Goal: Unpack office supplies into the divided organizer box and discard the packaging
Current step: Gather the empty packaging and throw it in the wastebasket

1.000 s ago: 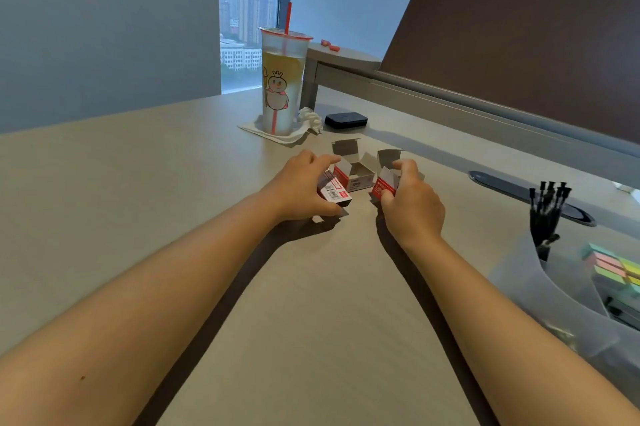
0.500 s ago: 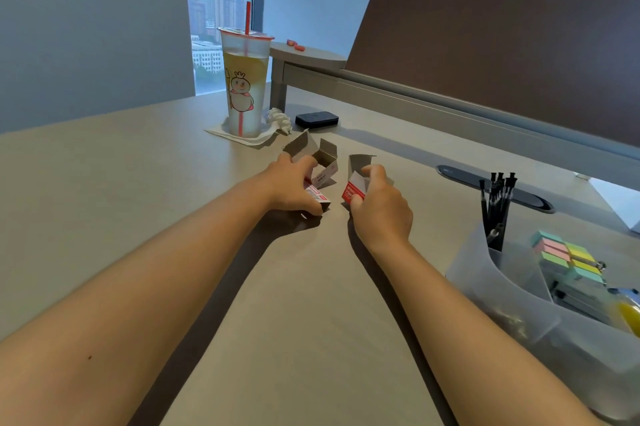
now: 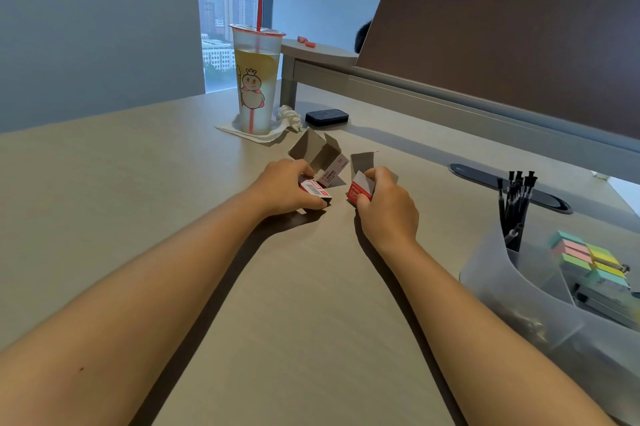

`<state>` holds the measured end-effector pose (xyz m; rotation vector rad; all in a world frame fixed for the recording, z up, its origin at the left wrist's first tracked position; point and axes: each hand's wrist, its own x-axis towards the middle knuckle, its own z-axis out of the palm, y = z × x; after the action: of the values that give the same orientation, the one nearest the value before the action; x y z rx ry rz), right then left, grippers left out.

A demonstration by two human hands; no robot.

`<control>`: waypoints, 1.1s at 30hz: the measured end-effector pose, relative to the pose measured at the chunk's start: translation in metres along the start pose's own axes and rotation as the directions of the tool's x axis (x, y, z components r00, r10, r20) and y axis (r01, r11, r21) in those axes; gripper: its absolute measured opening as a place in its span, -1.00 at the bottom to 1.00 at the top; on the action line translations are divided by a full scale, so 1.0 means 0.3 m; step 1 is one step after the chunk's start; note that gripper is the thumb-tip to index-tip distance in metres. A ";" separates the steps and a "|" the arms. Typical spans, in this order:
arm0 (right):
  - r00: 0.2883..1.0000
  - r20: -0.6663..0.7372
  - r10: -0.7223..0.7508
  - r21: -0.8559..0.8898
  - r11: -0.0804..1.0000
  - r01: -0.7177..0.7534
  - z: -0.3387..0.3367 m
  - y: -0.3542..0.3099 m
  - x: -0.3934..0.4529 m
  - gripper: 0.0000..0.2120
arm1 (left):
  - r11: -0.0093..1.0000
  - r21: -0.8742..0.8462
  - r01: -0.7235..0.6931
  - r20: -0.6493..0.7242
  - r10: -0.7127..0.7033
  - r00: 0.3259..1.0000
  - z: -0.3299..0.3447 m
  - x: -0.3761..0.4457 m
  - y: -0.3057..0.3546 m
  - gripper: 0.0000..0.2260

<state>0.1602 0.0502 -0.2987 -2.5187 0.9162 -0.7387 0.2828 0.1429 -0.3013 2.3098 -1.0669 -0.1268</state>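
**Cardboard's flimsy, so go easy on those little boxes**

Thin red-and-white card is what you're dealing with here. Your left hand [image 3: 289, 188] is curling round a small box with a barcode [image 3: 316, 189], pressing it against the desk [image 3: 138, 200], and an opened grey-lined box [image 3: 320, 157] is sitting just behind it with its flaps up. Your right hand [image 3: 386, 207] is pinching another red box [image 3: 359, 190], its flap [image 3: 362, 162] sticking up too.

These are looking light and easy to crush, I'd guess, so you're better off gripping the folded edges or corners, not the flat faces. Open flaps are going to catch on things.

The organizer box [image 3: 491, 273] is sitting at your right, well apart from the boxes, already holding black pens [image 3: 516, 207] and coloured sticky notes [image 3: 585, 255].

What I'm not making out: whether anything's inside either box, since your fingers are covering the openings. The organizer's far side is getting cut off by the frame, and its near compartment is too cloudy to read.
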 end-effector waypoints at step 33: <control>0.791 0.252 -0.557 0.611 0.726 0.316 -0.004 -0.653 -0.782 -0.62 | 0.917 -0.074 0.392 -0.571 -0.361 0.737 -0.441 -1.282 -0.312 -0.59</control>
<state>0.1010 0.3495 -0.2837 -2.2300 -0.0860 -0.4505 0.1275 0.5302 -0.3018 2.3456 -0.2861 0.4316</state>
